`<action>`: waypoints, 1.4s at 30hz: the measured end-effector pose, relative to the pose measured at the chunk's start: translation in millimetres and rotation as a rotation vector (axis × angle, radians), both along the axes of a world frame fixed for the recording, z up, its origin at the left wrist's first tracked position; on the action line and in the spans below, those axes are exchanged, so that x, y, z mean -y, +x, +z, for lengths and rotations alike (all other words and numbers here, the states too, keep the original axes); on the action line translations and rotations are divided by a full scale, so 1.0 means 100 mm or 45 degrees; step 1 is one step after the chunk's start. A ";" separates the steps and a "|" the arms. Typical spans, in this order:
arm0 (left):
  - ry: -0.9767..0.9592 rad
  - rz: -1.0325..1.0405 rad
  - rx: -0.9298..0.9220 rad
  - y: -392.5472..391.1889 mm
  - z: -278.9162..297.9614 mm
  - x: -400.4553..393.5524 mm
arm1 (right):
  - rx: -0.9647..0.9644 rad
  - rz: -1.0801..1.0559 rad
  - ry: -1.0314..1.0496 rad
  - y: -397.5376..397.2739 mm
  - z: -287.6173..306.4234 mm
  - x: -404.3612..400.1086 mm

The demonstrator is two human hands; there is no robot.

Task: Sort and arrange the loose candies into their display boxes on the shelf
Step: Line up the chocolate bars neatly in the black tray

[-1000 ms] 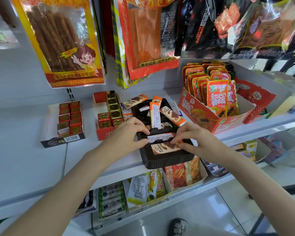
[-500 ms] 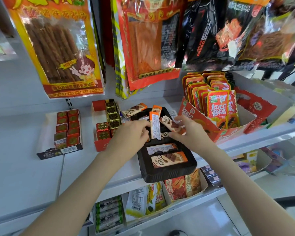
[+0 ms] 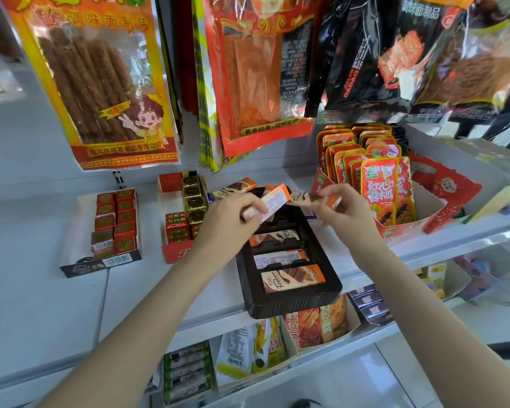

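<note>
**Two candy bars held above a dark display tray on a shop shelf**

A white shelf [image 3: 42, 304] is seen from above, w/ snack bags hung at the far wall. A dark tray [image 3: 292, 301] sits at the shelf's near edge, centre. Three orange-and-white candy bars [image 3: 292, 278] are laid flat in it, one behind the other, filling the near slots; the far part of the tray is mostly hidden by the hands.

The left hand [image 3: 227, 222] is curled round a bar [image 3: 270, 201], held tilted w/ its printed white side up, just above the tray's far half. The right hand [image 3: 345, 213] pinches a second bar [image 3: 312, 198] at fingertip level, just beside the first. Both bars are probably held up to be turned the same way as those already laid, then set into the free far slots.

One more loose bar [image 3: 233, 188] lies on the shelf beyond the tray. At left, red and gold wrapped cubes are lined up in a red box [image 3: 177, 251] and a flat box [image 3: 100, 262]. At right, a red carton [image 3: 442, 213] is filled w/ upright sachets.
</note>
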State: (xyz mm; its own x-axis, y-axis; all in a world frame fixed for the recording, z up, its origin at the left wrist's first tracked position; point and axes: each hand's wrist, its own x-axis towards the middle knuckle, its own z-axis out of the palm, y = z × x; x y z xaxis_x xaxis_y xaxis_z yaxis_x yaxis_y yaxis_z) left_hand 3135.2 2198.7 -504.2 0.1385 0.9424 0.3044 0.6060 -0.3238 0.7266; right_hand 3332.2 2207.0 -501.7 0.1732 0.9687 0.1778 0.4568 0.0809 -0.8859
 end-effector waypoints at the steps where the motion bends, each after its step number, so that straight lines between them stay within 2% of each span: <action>1: -0.001 0.010 0.023 -0.03 0.03 0.01 | -0.183 0.014 -0.026 -0.01 0.03 0.02; 3: -0.008 0.077 -0.003 -0.09 0.07 0.04 | -0.548 0.085 -0.058 -0.03 0.10 0.05; 4: -0.006 0.120 -0.033 -0.11 0.09 0.06 | -0.641 0.099 -0.058 -0.04 0.13 0.05; 5: 0.003 0.157 -0.066 -0.14 0.12 0.10 | -0.624 0.086 -0.051 -0.05 0.14 0.03; 6: 0.012 0.183 -0.111 -0.16 0.13 0.14 | -0.479 0.066 -0.036 -0.07 0.15 0.02; 9: -0.005 0.168 -0.224 -0.23 0.15 0.25 | 0.209 0.147 0.093 -0.19 0.15 0.01; 11: -0.052 0.131 -0.203 -0.28 0.15 0.27 | 0.502 0.245 0.264 -0.24 0.22 0.01; 13: -0.108 0.113 -0.110 -0.34 0.16 0.25 | 0.538 0.319 0.340 -0.27 0.28 0.01; 16: -0.265 0.020 0.045 -0.45 0.17 0.24 | 0.396 0.328 0.251 -0.33 0.25 0.05; 18: -0.391 -0.090 -0.011 -0.52 0.15 0.28 | 0.475 0.323 0.273 -0.41 0.15 0.07; 21: -0.413 -0.217 -0.174 -0.65 0.05 0.32 | 0.585 0.362 0.178 -0.42 0.05 0.07; 24: -0.408 -0.232 -0.262 -0.70 -0.01 0.36 | 0.486 0.444 -0.099 -0.32 0.06 0.07; 26: -0.406 -0.227 -0.312 -0.69 -0.03 0.39 | 0.372 0.466 -0.185 -0.27 0.09 0.11; 31: -0.428 -0.227 -0.384 -0.72 -0.05 0.40 | -0.011 0.248 -0.168 -0.22 0.14 0.16; 37: -0.473 -0.170 -0.636 -0.84 -0.09 0.48 | 0.004 0.196 -0.275 -0.26 0.12 0.18; 42: -0.249 -0.132 -0.932 -0.70 -0.07 0.57 | -0.397 0.181 -0.451 -0.32 0.12 0.22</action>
